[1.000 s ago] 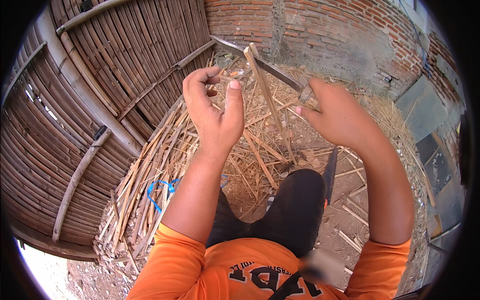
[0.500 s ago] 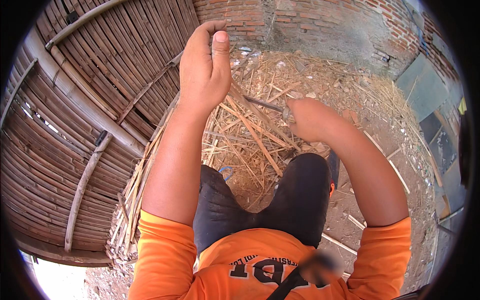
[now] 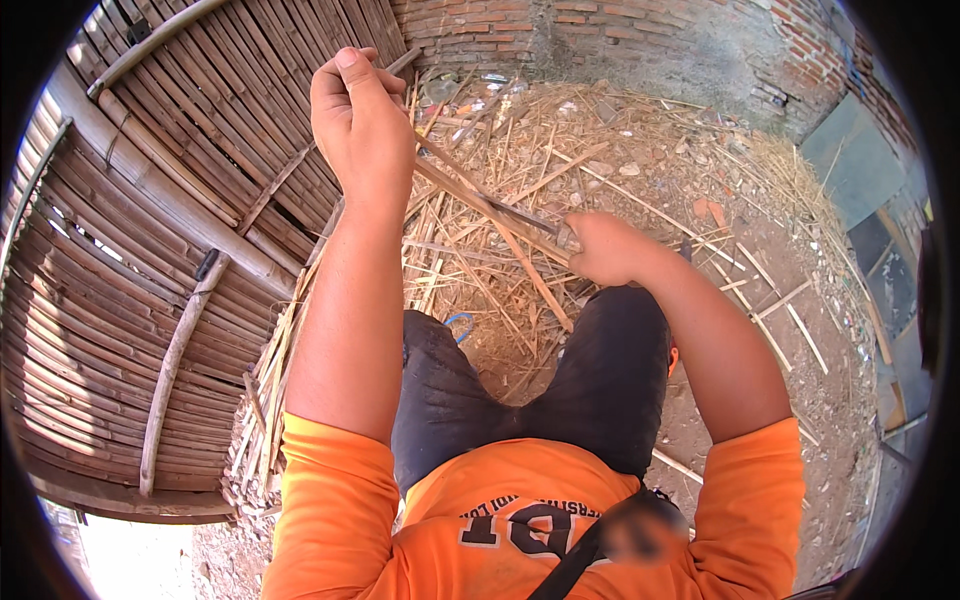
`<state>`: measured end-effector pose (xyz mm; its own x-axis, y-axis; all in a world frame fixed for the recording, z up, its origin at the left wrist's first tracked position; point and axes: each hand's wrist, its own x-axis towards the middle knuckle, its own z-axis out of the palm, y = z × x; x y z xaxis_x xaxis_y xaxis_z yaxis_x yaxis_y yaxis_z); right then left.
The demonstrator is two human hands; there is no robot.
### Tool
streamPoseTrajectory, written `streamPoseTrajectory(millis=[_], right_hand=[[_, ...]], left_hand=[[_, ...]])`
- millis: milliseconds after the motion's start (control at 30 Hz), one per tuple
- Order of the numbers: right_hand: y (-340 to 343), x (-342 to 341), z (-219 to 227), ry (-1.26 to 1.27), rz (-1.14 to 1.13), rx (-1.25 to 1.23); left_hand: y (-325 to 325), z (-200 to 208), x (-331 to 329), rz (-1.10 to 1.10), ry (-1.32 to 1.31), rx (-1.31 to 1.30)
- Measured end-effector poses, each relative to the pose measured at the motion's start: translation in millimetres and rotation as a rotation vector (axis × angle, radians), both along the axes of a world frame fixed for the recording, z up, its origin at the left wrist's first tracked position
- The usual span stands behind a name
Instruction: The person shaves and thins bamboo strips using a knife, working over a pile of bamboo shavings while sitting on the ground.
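Observation:
My left hand [image 3: 362,125] is raised at the upper left with its fingers curled closed. From behind its wrist a long bamboo strip [image 3: 455,190] slants down to the right, toward my right knee; the gripped part is hidden by the hand. My right hand [image 3: 603,246], above that knee, is wrapped round the handle of a knife. The dark narrow blade [image 3: 522,215] points up and left and lies along the strip, seemingly touching it.
Loose bamboo strips and shavings [image 3: 500,270] litter the ground before my legs [image 3: 590,370]. A bamboo slat wall [image 3: 120,370] rises at the left, a brick wall [image 3: 640,50] at the back. Grey panels [image 3: 855,165] lean at the right.
My left hand has shifted left and slightly down, and its fingers have curled more. The strip has moved left with it. My right hand and knife have shifted slightly left and down.

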<state>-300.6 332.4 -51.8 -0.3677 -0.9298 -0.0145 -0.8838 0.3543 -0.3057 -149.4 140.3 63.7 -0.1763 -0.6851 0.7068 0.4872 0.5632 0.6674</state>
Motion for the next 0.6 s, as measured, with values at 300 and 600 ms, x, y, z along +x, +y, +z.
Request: streamPoseTrajectory(millis=[300,600], right_hand=[[7.1,25.8,23.6,0.087,-0.197,0.031],[6.6,11.5,-33.9,0.022,-0.208,0.017]], left_hand=[[-18.4,-16.6,1.8,0.296,-0.170,-0.089],[-8.3,-42.8,28.7,0.096,-0.335,-0.123]])
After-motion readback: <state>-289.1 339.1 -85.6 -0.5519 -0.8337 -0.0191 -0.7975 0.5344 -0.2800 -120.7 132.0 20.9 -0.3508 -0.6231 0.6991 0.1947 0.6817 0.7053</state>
